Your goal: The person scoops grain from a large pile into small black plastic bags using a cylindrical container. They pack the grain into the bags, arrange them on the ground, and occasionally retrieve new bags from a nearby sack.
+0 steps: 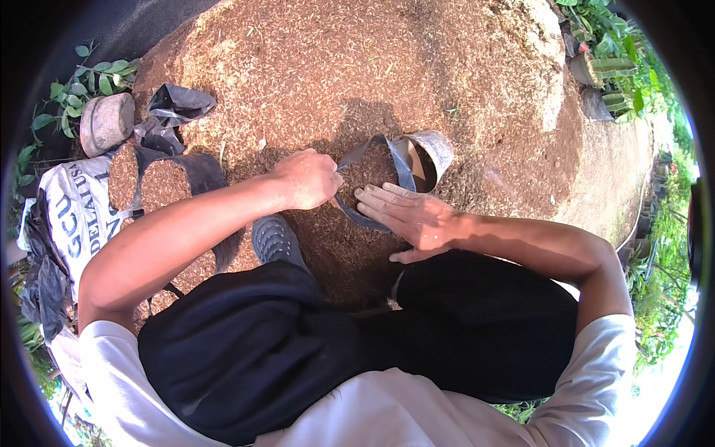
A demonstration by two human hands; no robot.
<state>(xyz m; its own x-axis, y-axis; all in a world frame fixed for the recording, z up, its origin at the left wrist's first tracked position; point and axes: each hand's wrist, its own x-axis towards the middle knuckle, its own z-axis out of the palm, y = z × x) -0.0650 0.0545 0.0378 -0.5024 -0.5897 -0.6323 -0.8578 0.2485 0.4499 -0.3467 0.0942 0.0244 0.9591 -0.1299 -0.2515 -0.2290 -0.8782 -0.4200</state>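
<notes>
Between my hands stands a black plastic grow bag (404, 165), filled with brown, flaky soil mix (370, 167). My left hand (307, 179) is closed in a fist at the bag's left edge, pinching its rim. Flat across the near right side of the bag lies my right hand (417, 217), its fingers stretched out and the fingertips touching the soil mix. Just beyond, a pale, scuffed pot (436, 151) rests on its side against the bag, its mouth partly showing.
A large heap of soil mix (313, 67) spreads ahead of me. Filled black bags (201, 173), a crumpled black bag (179, 104), a grey pot (107, 123) and a white printed sack (74, 208) sit at left. Potted plants (611, 68) line the right. My grey shoe (275, 240) is close by.
</notes>
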